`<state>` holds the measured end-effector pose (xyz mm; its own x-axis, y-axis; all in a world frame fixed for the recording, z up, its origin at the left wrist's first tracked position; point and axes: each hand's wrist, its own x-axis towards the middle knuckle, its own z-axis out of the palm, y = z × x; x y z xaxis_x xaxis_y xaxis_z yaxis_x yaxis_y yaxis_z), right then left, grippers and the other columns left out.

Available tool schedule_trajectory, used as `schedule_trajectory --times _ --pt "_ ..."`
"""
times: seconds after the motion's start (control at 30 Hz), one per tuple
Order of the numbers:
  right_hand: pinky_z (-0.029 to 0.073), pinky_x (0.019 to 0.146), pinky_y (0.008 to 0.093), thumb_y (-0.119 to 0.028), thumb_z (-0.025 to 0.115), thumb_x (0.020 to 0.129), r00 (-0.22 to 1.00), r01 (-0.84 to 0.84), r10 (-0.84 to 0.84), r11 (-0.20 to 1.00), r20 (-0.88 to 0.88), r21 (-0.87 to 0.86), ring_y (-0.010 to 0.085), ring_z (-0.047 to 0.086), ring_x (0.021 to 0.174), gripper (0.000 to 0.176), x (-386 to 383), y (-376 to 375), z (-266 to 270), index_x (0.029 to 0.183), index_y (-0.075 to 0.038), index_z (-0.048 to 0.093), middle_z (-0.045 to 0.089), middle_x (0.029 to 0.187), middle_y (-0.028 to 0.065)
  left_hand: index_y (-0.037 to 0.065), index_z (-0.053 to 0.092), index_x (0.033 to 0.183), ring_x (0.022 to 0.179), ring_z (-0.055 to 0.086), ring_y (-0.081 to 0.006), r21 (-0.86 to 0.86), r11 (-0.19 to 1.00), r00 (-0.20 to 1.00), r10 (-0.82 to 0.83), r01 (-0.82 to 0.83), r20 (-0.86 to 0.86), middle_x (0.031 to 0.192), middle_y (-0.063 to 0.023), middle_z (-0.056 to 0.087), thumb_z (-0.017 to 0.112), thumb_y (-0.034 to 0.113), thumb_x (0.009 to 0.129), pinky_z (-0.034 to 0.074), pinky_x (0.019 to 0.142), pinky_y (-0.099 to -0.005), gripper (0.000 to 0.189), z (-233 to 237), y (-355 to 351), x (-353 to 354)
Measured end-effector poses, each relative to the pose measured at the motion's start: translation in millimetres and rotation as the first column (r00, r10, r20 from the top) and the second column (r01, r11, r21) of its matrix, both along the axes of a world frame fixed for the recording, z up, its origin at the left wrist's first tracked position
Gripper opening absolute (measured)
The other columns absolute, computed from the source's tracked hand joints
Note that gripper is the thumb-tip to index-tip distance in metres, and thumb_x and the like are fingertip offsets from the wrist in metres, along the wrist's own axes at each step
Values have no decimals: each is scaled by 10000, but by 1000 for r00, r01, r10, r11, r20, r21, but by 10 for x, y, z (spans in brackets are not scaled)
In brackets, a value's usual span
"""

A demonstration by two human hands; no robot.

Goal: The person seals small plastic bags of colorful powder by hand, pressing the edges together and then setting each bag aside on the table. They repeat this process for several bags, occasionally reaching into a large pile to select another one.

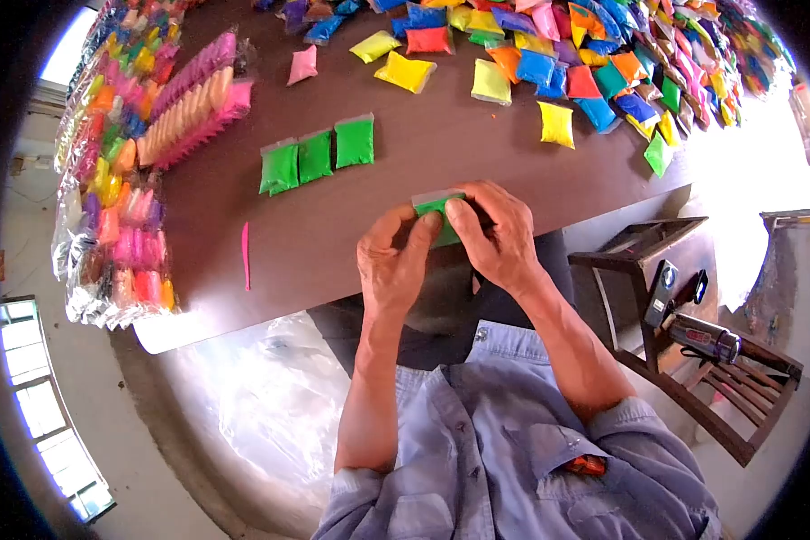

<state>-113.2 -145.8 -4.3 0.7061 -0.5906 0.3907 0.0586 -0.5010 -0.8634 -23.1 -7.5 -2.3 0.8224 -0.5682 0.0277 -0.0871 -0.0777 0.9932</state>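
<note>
Between my two hands, near the table's front edge, is a small clear packet with green filling [432, 205]. My left hand [394, 252] pinches its left side, thumb on top. My right hand [495, 229] grips the right side, its thumb also pressed on the face of the packet. The fingers underneath are hidden. Farther up the table lie three similar green packets in a row: a left one [278, 167], a middle one [315, 156] and a right one [355, 141]. A thin pink strip [247, 256] lies to the left of my hands.
A big heap of mixed colour packets [594, 76] spreads over the far right. Stacked packets [121, 216] line the left edge, beside rows of pink and peach packets [193, 103]. A yellow packet [557, 124] lies apart. A wooden chair [657, 288] stands at right, holding a silver cylinder [704, 337].
</note>
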Motion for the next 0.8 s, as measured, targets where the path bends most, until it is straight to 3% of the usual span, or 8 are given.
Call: schedule_trajectory --times 0.13,0.3,0.43,0.57,0.67,0.73,0.8 --pt "506 644 339 -101 686 971 999 -31 32 996 -13 87 243 655 716 137 -9 -7 -3 1057 2 714 692 874 138 -12 742 1087 793 608 -85 107 994 998 -32 25 61 826 0 692 742 148 971 505 733 -264 198 113 -15 15" --pt "510 628 343 -55 695 945 999 -35 36 999 -31 34 266 671 713 100 -15 -29 -32 1027 -9 729 687 860 141 -14 750 1063 778 586 -75 57 998 999 9 -7 -32 817 2 683 739 172 975 495 715 -264 206 161 -45 -3" --pt "520 646 365 -118 711 933 997 -70 71 997 -29 36 293 671 729 134 -32 -40 19 1008 -9 732 674 845 140 -12 761 1027 783 572 -59 77 996 997 50 -55 67 829 14 680 723 155 989 478 706 -248 176 134 -52 -16" --pt "527 662 386 -181 717 927 991 -131 131 991 -16 0 321 672 742 194 -39 -66 57 1018 -10 731 677 871 146 -12 761 1023 783 572 -56 26 997 997 67 -68 44 829 18 680 701 137 999 474 705 -242 163 83 -38 -18" --pt "528 665 374 -156 712 926 990 -130 132 990 -45 55 306 677 747 180 -51 -77 -10 1028 -8 727 684 887 144 -11 757 1039 783 574 -53 20 999 998 50 -51 41 833 16 681 707 140 995 475 709 -239 165 115 -24 -12" --pt "526 664 369 -153 711 929 991 -122 127 989 -45 88 293 676 746 183 -58 -75 -4 1036 -6 727 683 883 141 0 745 1078 817 576 -67 28 1000 992 -4 8 -127 873 30 687 729 216 1010 481 710 -258 226 157 -19 -19" --pt "525 664 364 -151 711 931 992 -116 122 986 -44 120 280 674 744 187 -64 -78 4 1045 -3 727 681 878 138 -11 738 1065 797 586 -78 41 999 999 -33 34 -31 856 9 690 737 187 992 489 705 -265 211 105 -14 9"
